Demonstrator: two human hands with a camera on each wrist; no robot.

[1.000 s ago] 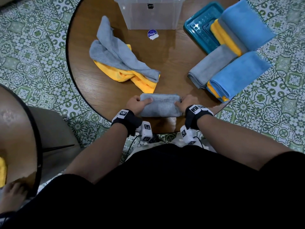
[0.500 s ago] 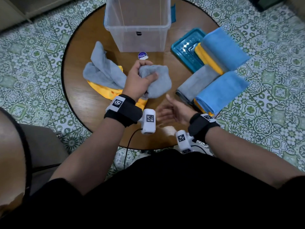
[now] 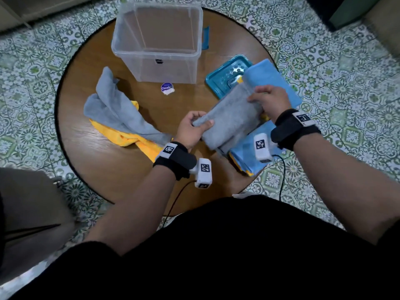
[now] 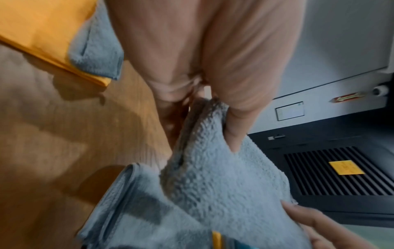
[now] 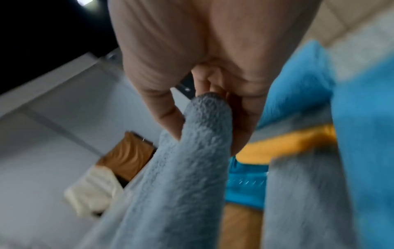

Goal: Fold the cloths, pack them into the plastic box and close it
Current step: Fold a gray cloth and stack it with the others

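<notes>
I hold a folded grey cloth (image 3: 231,118) stretched between both hands over the pile of folded cloths (image 3: 249,156) at the table's right. My left hand (image 3: 192,128) pinches its near left end (image 4: 204,131). My right hand (image 3: 268,98) pinches its far right end (image 5: 204,121). The clear plastic box (image 3: 158,42) stands open and empty at the back of the table. Its teal lid (image 3: 225,76) lies to the right, partly under folded blue cloths (image 3: 272,81). Unfolded grey (image 3: 116,111) and yellow (image 3: 127,137) cloths lie heaped at the left.
A round wooden table (image 3: 121,176) stands on green patterned floor tiles. A small round sticker (image 3: 167,88) lies in front of the box. A grey chair (image 3: 30,213) stands at my left. Cables hang off my wrist cameras near the table's front edge.
The folded grey cloth was lifted from the table's front edge by my left hand, carried right, and my right hand has taken its other end above the folded pile.
</notes>
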